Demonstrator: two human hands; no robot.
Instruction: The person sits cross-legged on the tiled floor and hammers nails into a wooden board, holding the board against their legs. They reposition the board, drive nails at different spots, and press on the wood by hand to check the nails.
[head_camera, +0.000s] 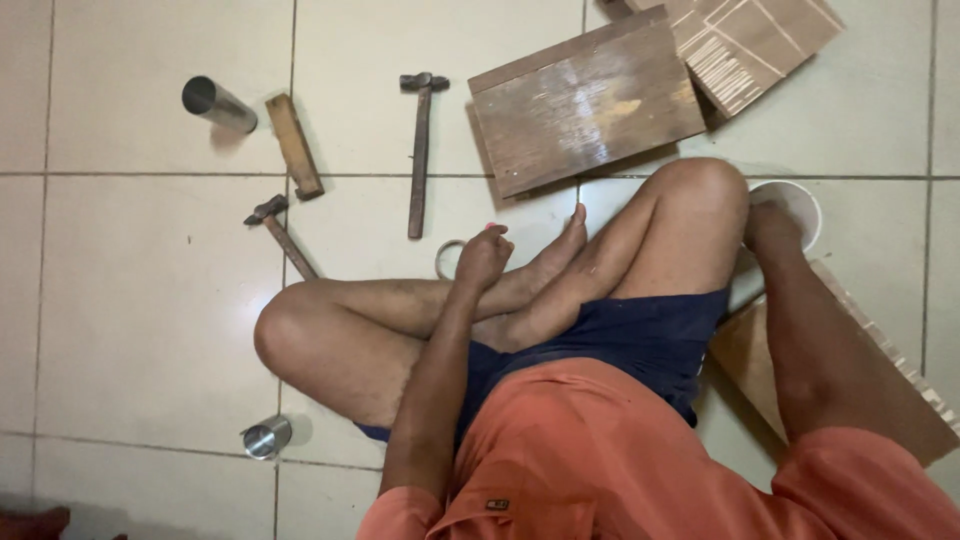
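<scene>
I sit cross-legged on a tiled floor. My left hand (484, 256) rests curled over my crossed feet, fingers closed, with nothing clearly in it. A small metal ring (446, 259) lies on the floor just left of it. My right hand (772, 226) reaches past my right knee onto a white round container (802, 203); its fingers are hidden at the rim. A hammer with a long wooden handle (419, 150) lies ahead of my left hand. A second, smaller hammer (279, 231) lies by my left knee.
A dark wooden board (585, 105) lies ahead, with a striped panel (752, 40) behind it. A metal tube (218, 103) and a wooden block (295, 146) lie far left. A small metal cup (265, 438) stands near my left thigh. Another wooden panel (850, 375) lies under my right arm.
</scene>
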